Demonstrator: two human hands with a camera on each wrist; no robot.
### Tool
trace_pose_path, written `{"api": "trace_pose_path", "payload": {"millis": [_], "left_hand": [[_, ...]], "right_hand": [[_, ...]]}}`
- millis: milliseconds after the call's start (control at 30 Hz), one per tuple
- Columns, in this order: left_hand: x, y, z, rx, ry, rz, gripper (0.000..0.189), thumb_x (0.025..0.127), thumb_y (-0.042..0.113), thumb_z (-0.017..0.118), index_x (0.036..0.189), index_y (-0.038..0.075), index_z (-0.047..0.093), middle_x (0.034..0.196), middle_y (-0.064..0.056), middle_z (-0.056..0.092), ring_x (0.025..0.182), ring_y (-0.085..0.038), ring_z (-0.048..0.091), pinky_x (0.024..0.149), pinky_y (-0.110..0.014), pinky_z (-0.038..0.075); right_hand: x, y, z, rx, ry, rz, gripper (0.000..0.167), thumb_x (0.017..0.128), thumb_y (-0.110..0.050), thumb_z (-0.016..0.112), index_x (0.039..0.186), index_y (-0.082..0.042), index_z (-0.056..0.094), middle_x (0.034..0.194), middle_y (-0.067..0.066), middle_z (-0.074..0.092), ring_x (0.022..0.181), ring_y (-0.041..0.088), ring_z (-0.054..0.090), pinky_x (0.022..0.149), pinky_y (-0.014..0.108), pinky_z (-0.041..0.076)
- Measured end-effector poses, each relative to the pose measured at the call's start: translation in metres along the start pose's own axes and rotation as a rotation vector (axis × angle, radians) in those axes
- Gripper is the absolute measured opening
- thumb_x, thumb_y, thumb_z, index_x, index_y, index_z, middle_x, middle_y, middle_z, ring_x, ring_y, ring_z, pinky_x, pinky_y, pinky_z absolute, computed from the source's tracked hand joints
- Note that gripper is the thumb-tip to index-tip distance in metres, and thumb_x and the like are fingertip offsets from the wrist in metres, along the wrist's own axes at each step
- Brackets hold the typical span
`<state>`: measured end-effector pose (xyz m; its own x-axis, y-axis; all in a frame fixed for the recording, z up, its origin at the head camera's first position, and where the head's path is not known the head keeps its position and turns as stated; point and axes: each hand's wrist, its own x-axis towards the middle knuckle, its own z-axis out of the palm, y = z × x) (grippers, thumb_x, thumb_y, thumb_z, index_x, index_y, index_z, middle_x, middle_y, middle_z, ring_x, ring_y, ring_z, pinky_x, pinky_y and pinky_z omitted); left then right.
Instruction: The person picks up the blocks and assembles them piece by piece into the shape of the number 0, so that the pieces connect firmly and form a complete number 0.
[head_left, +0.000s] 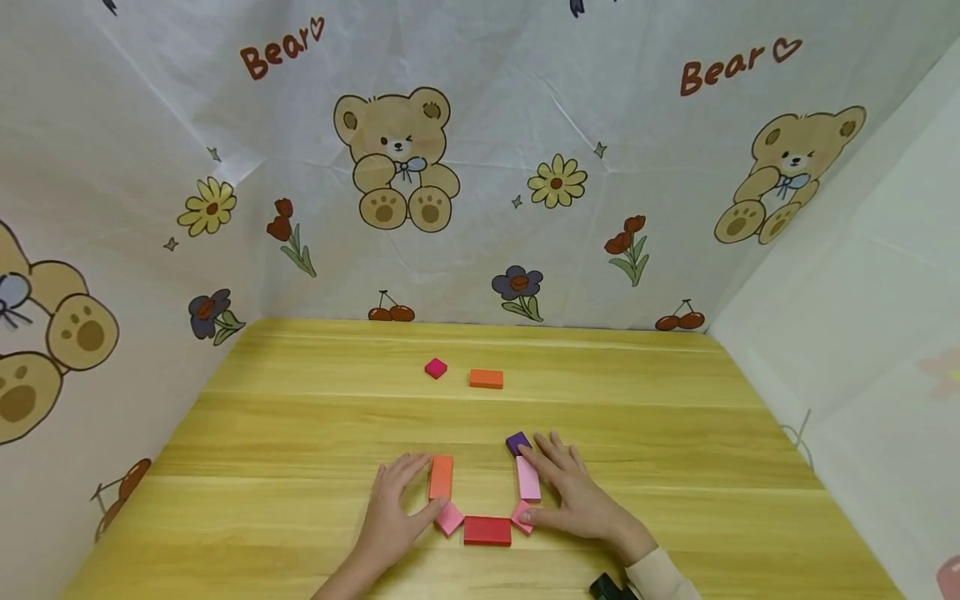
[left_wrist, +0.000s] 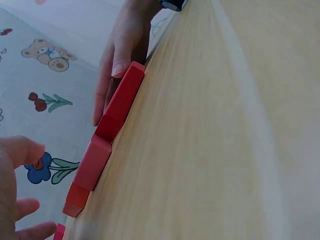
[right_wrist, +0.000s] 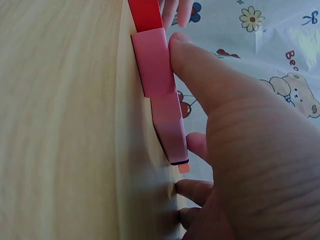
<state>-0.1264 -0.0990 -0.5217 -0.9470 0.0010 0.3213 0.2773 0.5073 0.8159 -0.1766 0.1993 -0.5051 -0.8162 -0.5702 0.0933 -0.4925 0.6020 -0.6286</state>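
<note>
On the wooden table, several flat blocks form a U shape. Its base is a red block [head_left: 487, 531], with a small pink block [head_left: 450, 518] at the left corner and another pink block [head_left: 522, 517] at the right. An orange block [head_left: 442, 477] makes the left side; a light pink block [head_left: 528, 478] and a purple block [head_left: 517, 443] make the right. My left hand [head_left: 397, 508] lies beside the orange block, thumb by the left corner block. With relaxed fingers, my right hand [head_left: 577, 496] touches the purple block and, by its thumb, the right pink block [right_wrist: 155, 62].
Farther back lie a magenta block [head_left: 436, 368] and another orange block [head_left: 487, 379]. A cloth printed with bears [head_left: 397, 158] hangs behind the table [head_left: 337, 400] and along its sides. A black object [head_left: 609, 587] shows near the right sleeve [head_left: 660, 575].
</note>
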Motion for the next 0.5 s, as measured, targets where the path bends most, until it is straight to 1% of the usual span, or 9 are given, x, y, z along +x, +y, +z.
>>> {"api": "trace_pose_path", "payload": {"millis": [100,200,233,333,500], "left_hand": [[0.006,0.003,-0.007,-0.089,0.025,-0.068,0.059,0.079,0.016,0.081,0.132,0.005,0.059,0.135,-0.013,0.059,0.129,-0.040,0.050,0.110,-0.065,0.029],[0.016,0.004,-0.016,-0.110,0.046,-0.108,0.061,0.080,0.015,0.079,0.135,0.004,0.056,0.139,-0.014,0.056,0.129,-0.039,0.050,0.106,-0.061,0.039],[0.021,0.003,-0.018,-0.109,0.055,-0.111,0.062,0.080,0.014,0.079,0.136,0.003,0.055,0.139,-0.015,0.055,0.130,-0.039,0.049,0.106,-0.061,0.039],[0.041,0.001,-0.025,-0.111,0.077,-0.111,0.063,0.082,0.014,0.077,0.138,0.001,0.052,0.139,-0.018,0.054,0.129,-0.040,0.048,0.106,-0.061,0.039],[0.080,-0.006,-0.031,-0.133,0.092,-0.122,0.064,0.085,0.013,0.074,0.141,0.000,0.047,0.141,-0.022,0.051,0.128,-0.039,0.045,0.109,-0.058,0.037]], "right_hand": [[0.001,0.000,-0.001,-0.009,0.007,-0.011,0.089,0.079,-0.053,0.075,0.152,-0.020,0.037,0.159,0.021,0.024,0.149,0.045,0.009,0.113,0.069,0.005],[0.001,0.001,-0.001,-0.004,0.006,-0.011,0.088,0.079,-0.053,0.074,0.152,-0.020,0.037,0.159,0.021,0.024,0.149,0.045,0.009,0.114,0.068,0.005],[0.001,0.001,-0.001,-0.005,0.005,-0.010,0.089,0.079,-0.054,0.074,0.152,-0.020,0.037,0.159,0.021,0.024,0.149,0.045,0.008,0.114,0.069,0.005],[0.001,0.001,0.000,-0.004,0.002,-0.009,0.088,0.080,-0.053,0.074,0.152,-0.019,0.036,0.160,0.021,0.024,0.149,0.045,0.008,0.113,0.069,0.004],[0.000,0.000,-0.001,-0.008,0.001,-0.009,0.088,0.080,-0.052,0.074,0.152,-0.017,0.036,0.159,0.022,0.024,0.148,0.047,0.009,0.113,0.070,0.005]]}}
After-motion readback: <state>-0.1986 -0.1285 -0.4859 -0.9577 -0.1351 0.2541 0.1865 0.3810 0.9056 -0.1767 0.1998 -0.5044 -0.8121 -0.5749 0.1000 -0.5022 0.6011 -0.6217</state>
